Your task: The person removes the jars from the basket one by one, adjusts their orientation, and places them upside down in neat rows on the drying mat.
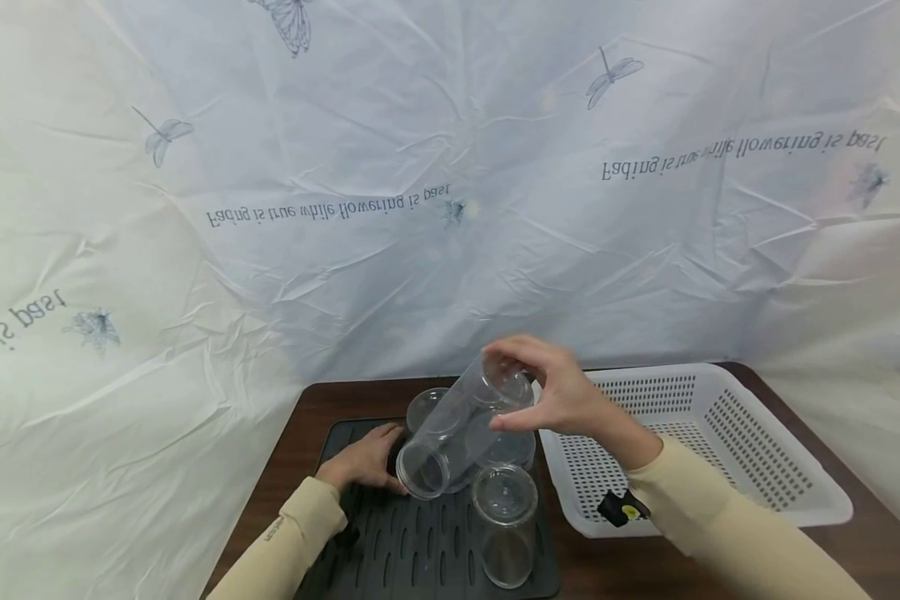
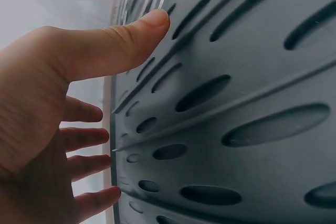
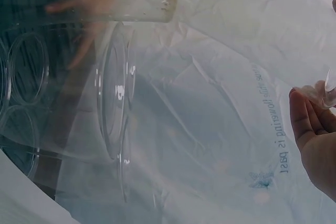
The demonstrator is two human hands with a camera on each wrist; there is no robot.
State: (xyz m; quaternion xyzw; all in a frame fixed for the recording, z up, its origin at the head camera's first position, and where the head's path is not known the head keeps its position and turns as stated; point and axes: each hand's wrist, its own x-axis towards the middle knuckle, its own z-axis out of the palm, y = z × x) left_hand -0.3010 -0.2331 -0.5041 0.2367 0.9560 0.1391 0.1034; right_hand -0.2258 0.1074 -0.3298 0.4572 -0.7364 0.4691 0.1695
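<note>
In the head view my right hand point(image 1: 551, 387) grips a clear cylindrical jar point(image 1: 450, 425) by its upper end. The jar leans down to the left, its open-looking rim near my left hand point(image 1: 367, 457). Fingers and thumb of the left hand stand apart over the grey slotted mat point(image 1: 390, 542); in the left wrist view nothing shows between them. A dark patch beside these fingers is unclear. Other clear jars stand on the mat: one in front point(image 1: 506, 533), others partly hidden behind the tilted jar. At the right wrist view's edge the right fingers point(image 3: 310, 119) pinch clear material.
To the right, a white perforated basket point(image 1: 765, 442) stands on the dark wooden table point(image 1: 277, 450), partly under my right forearm. A pale printed sheet point(image 1: 390, 283) hangs behind the table and along its left side.
</note>
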